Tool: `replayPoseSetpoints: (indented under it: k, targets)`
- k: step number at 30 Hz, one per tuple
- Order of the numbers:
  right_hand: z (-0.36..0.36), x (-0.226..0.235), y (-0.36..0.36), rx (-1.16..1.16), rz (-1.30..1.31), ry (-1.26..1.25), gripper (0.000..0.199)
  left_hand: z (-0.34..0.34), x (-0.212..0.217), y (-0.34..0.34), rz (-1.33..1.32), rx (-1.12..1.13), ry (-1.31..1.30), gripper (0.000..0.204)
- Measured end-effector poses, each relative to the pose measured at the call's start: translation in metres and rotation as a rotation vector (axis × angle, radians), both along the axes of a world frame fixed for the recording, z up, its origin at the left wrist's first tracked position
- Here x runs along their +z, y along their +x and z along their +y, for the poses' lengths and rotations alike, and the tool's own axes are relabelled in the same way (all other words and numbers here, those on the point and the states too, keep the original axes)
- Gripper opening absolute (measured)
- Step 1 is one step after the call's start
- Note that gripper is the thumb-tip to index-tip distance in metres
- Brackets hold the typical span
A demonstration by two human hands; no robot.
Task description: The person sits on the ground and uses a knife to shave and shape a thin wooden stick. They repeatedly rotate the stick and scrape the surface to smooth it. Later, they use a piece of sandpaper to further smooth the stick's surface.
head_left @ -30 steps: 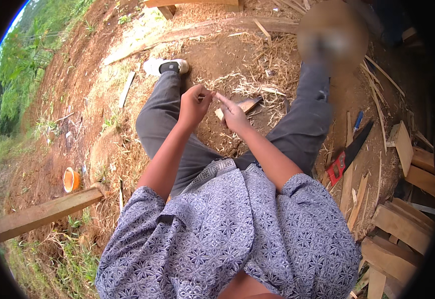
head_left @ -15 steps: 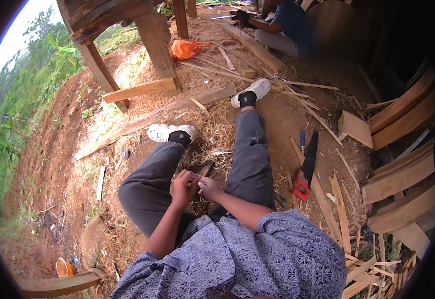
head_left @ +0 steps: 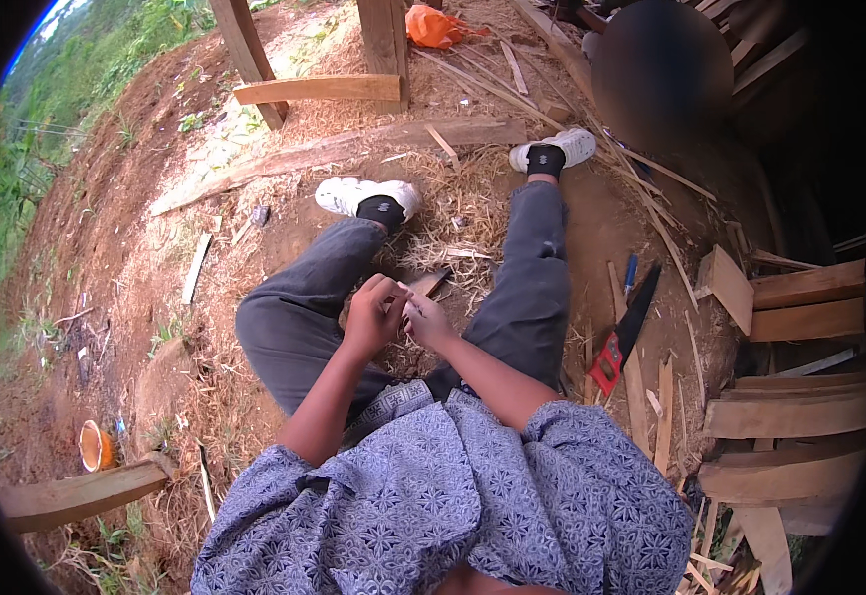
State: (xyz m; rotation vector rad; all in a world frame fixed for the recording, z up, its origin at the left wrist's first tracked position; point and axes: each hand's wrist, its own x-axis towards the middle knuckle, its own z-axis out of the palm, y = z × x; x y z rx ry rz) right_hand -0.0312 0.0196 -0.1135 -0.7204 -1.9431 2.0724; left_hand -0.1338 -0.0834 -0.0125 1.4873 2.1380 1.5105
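Observation:
My left hand (head_left: 373, 313) and my right hand (head_left: 427, 319) meet above the ground between my legs. Both are closed, with fingertips pinched close together. A tiny pale bit shows between them, too small to name. Just beyond the fingers lies a dark, pointed, blade-like thing (head_left: 439, 282) on the shavings, partly hidden by my hands. To the right of my right leg, a handsaw with a red handle (head_left: 607, 365) and black blade lies on the ground. A slim blue tool (head_left: 631, 272) sits by its tip.
Wood shavings (head_left: 458, 213) cover the ground around my shoes. A long plank (head_left: 353, 151) lies beyond my feet, near wooden posts (head_left: 384, 55) and an orange plastic bag (head_left: 437, 27). Stacked timber (head_left: 788, 416) stands on the right. Another person (head_left: 663, 74) is at the upper right, blurred.
The view has tilted down and turned, so the far scene has shifted up and right. My hands remain together between my legs, the fingers slightly shifted.

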Motion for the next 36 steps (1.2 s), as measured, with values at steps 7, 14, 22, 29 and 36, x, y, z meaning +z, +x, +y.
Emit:
replayPoseSetpoints:
  k: [7,14,22,29,36]
  targets:
    - [-0.008,0.058,-0.01,0.041,0.084,0.259,0.049,-0.008,-0.001,-0.032,-0.048,0.005,0.0,0.016]
    - [-0.005,0.049,-0.025,0.009,0.035,0.229,0.049,0.005,-0.008,-0.047,-0.046,0.028,0.052,0.017]
    - [0.004,0.013,-0.035,0.015,0.01,0.011,0.046,0.009,-0.016,-0.057,-0.063,0.095,0.071,0.018]
    - [0.002,0.006,-0.048,0.075,0.136,0.107,0.049,0.002,-0.021,-0.069,-0.063,0.175,0.042,0.02]
    - [0.016,-0.006,-0.048,0.148,0.085,0.222,0.048,0.001,-0.026,-0.064,-0.094,0.13,0.054,0.02]
